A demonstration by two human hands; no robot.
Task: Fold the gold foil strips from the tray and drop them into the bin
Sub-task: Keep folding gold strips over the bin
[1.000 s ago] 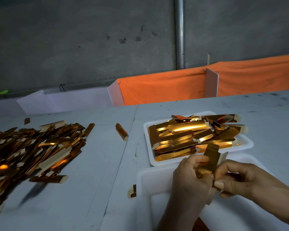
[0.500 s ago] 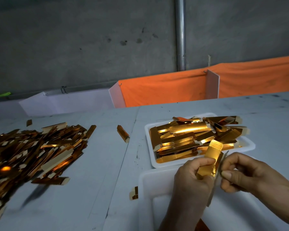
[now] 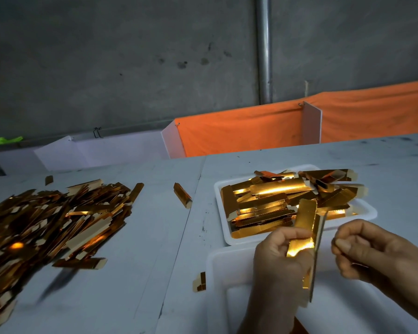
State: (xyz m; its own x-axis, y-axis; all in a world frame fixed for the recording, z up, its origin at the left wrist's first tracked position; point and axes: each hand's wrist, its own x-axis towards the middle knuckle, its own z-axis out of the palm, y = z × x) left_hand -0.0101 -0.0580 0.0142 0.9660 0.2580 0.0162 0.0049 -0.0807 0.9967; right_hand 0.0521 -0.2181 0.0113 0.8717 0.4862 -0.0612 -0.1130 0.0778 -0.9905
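Left hand (image 3: pixel 279 257): grip grasps a long gold foil strip (image 3: pixel 303 231), lower centre of frame, above white bin (image 3: pixel 217 266) | Right hand (image 3: pixel 364 251): fingers curled, holding nothing | White tray (image 3: pixel 221 213) of gold strips just behind on grey counter (image 3: pixel 135 285)

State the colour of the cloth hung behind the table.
Orange cloth, plain, clearest in the head view.

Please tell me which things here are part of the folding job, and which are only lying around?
Job: left hand holding the strip; right hand; tray of strips; white bin.
Lying about: big strip pile; loose strip; orange cloth; metal pipe.
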